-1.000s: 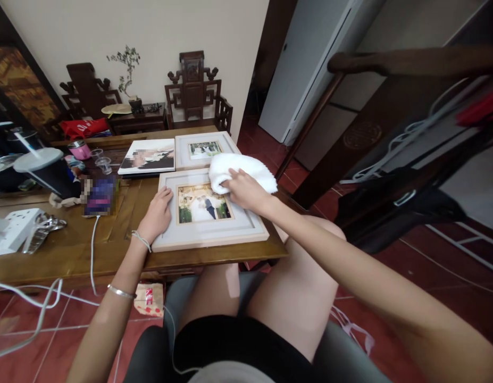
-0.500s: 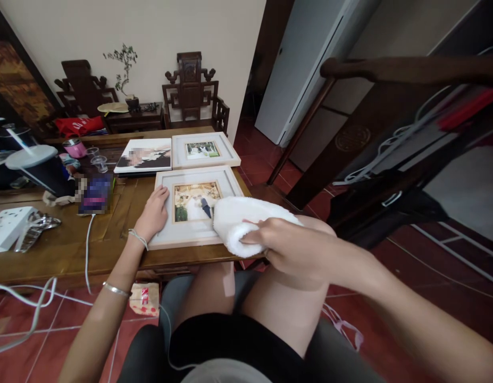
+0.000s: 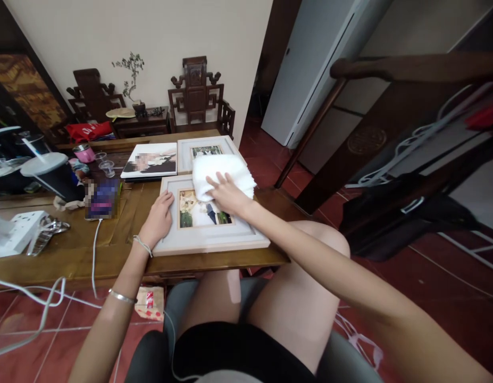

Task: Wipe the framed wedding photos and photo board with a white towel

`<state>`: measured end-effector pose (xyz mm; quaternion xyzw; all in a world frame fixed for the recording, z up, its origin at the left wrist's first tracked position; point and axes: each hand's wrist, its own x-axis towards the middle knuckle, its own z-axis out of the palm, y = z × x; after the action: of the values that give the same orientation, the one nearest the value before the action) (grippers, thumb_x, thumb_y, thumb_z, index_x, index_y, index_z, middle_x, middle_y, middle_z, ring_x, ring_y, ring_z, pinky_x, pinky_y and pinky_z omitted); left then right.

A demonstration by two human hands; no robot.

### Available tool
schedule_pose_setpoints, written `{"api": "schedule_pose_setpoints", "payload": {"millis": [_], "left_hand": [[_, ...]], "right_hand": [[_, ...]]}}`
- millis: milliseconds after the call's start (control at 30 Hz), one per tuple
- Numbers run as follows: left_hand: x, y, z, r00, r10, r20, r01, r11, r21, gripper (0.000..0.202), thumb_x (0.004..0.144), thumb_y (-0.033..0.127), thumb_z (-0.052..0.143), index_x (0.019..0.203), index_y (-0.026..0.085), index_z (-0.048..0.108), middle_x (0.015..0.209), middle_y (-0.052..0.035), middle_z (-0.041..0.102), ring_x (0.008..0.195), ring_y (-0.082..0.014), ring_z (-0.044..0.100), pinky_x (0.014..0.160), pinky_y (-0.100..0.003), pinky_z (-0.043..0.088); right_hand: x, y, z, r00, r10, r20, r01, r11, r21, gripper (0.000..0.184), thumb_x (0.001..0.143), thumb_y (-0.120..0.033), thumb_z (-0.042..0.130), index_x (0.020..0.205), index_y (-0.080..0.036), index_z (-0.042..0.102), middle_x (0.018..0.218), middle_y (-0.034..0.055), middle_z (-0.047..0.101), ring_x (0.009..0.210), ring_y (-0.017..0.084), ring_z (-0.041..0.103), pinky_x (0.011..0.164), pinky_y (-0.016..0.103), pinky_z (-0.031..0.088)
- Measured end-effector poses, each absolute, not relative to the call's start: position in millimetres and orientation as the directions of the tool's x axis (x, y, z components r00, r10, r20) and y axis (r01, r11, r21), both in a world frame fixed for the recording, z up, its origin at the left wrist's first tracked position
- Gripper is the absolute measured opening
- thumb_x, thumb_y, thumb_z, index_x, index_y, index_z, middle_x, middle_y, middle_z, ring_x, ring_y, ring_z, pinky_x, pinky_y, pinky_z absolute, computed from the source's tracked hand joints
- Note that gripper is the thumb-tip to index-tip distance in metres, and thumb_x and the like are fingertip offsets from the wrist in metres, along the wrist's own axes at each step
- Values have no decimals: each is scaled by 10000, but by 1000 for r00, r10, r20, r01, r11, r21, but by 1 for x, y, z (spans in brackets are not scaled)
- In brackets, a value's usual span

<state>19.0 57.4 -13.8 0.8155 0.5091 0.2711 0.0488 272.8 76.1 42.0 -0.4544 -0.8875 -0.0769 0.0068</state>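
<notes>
A pale wooden picture frame [image 3: 214, 243] with a wedding photo in a white mat lies flat near the table's front edge. My left hand [image 3: 160, 215] holds its left side, fingers curled over the rim. Under my right hand [image 3: 229, 196] is a folded white towel [image 3: 218, 167], gripped with the fingers spread on top and pressed against the upper right part of the frame. The towel hides that corner and overlaps the lower edge of a second picture frame [image 3: 185, 151] behind it.
Left of the second frame lies a flat photo panel [image 3: 152, 159]. Farther left on the wooden table [image 3: 128, 242] are a phone [image 3: 103, 198] with a white cable, a dark lidded cup [image 3: 57, 178], small clear cups [image 3: 107, 168] and a power strip [image 3: 21, 234]. A wooden chair back [image 3: 364, 127] rises at right.
My right hand and the towel have moved from the frame's lower right corner up and left to its upper edge. The towel now lies flatter. My left hand stays on the frame.
</notes>
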Motion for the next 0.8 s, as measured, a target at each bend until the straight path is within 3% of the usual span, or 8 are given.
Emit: {"api": "schedule_pose_setpoints", "payload": {"millis": [167, 300, 400, 467, 533, 633, 800], "left_hand": [[20, 57, -16, 330, 855, 399, 805, -476, 354, 562, 819, 47, 408, 1347, 122, 587, 1438, -148, 573, 1443, -291, 420, 1212, -544, 331], [21, 56, -15, 335, 851, 405, 807, -481, 343, 544, 827, 45, 398, 1335, 89, 588, 1449, -173, 558, 1455, -291, 400, 1223, -531, 315], [21, 57, -16, 333, 851, 406, 799, -483, 357, 542, 827, 50, 397, 1330, 92, 595, 1442, -175, 564, 1448, -295, 409, 1222, -539, 314], [20, 58, -16, 335, 849, 408, 793, -488, 365, 549, 827, 55, 401, 1337, 114, 594, 1432, -159, 577, 1441, -292, 421, 1217, -549, 318], [18, 59, -17, 342, 846, 408, 791, -494, 360, 554, 827, 61, 407, 1347, 123, 587, 1422, -150, 587, 1437, -288, 426, 1215, -550, 320], [17, 60, -18, 349, 842, 411, 793, -499, 350, 552, 832, 70, 413, 1355, 125, 582, 1417, -146, 592, 1436, -285, 428, 1212, -544, 327], [17, 60, -18, 344, 848, 403, 794, -492, 358, 530, 843, 75, 411, 1341, 107, 590, 1423, -167, 581, 1436, -292, 428, 1206, -545, 334]], "right_hand": [[273, 24, 50, -630, 776, -16, 774, 630, 69, 521, 836, -22, 479, 1314, -122, 660, 1509, 207, 478, 1360, 417, 441, 1069, 550, 378], [276, -32, 85, -681, 711, -174, 729, 680, -75, 496, 785, 28, 455, 1176, -113, 726, 1132, 202, 718, 1078, 335, 661, 900, 413, 493], [271, -60, 104, -699, 688, -196, 714, 683, -152, 432, 756, 18, 474, 1051, -112, 761, 945, 175, 745, 904, 297, 708, 803, 357, 509], [266, -65, 104, -690, 707, -157, 723, 664, -191, 467, 746, 8, 480, 1098, -129, 754, 1012, 180, 744, 947, 311, 708, 817, 376, 520], [264, -58, 91, -684, 723, -100, 725, 657, -209, 561, 744, 10, 476, 1231, -149, 705, 1224, 198, 696, 1149, 348, 649, 933, 448, 507], [267, -27, 63, -691, 723, -10, 709, 675, -205, 632, 755, 7, 479, 1346, -160, 627, 1542, 186, 451, 1448, 372, 371, 1133, 584, 342], [279, 48, 37, -699, 703, 133, 690, 712, -131, 637, 784, 7, 459, 1394, -138, 568, 1626, 163, 311, 1516, 364, 204, 1166, 693, 190]]}}
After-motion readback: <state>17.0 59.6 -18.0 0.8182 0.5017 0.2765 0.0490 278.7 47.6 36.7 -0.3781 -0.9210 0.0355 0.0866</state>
